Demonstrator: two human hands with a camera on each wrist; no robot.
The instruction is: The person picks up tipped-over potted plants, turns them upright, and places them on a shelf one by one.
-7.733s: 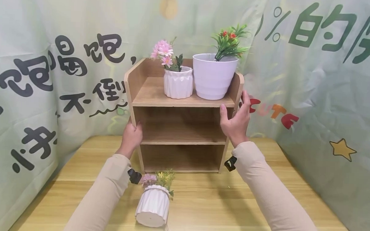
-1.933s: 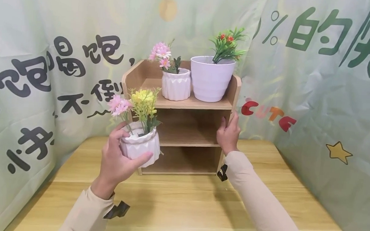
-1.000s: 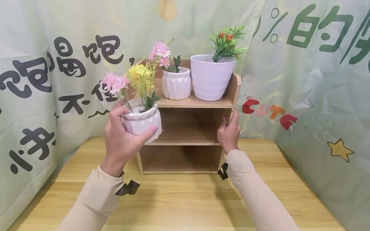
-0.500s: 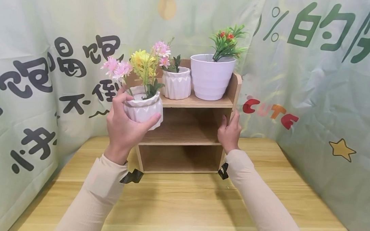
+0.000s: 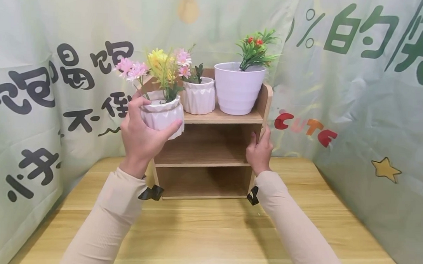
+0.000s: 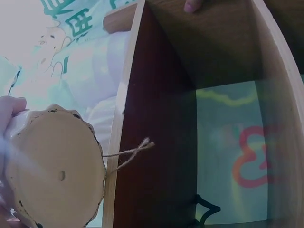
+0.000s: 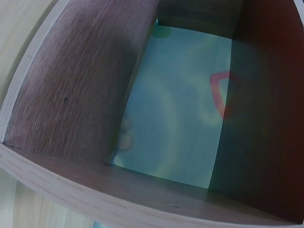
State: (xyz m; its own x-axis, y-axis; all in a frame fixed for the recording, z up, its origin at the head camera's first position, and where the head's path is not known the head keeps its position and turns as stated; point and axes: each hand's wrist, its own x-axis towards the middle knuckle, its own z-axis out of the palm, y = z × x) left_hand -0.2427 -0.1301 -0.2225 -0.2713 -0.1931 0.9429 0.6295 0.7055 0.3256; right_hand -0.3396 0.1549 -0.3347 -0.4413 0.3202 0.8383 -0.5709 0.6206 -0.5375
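My left hand grips a small white fluted flowerpot with pink and yellow flowers, thumb across its front. It is held upright at the top-left front of a wooden shelf unit. From below, the left wrist view shows the pot's round base with a twine tail beside the top board's edge. My right hand holds the unit's right side panel, thumb on the inner side. On the top board stand another white fluted pot with pink flowers and a larger white pot with a red-flowered plant.
The unit stands on a wood-grain table and has two lower compartments with open backs, seen in the right wrist view. A printed cloth curtain hangs behind and on both sides.
The left hand let go of the unit's left side, took the flowerpot that lay on the table, and raised it to top-board height. The right hand closed round the right side panel.
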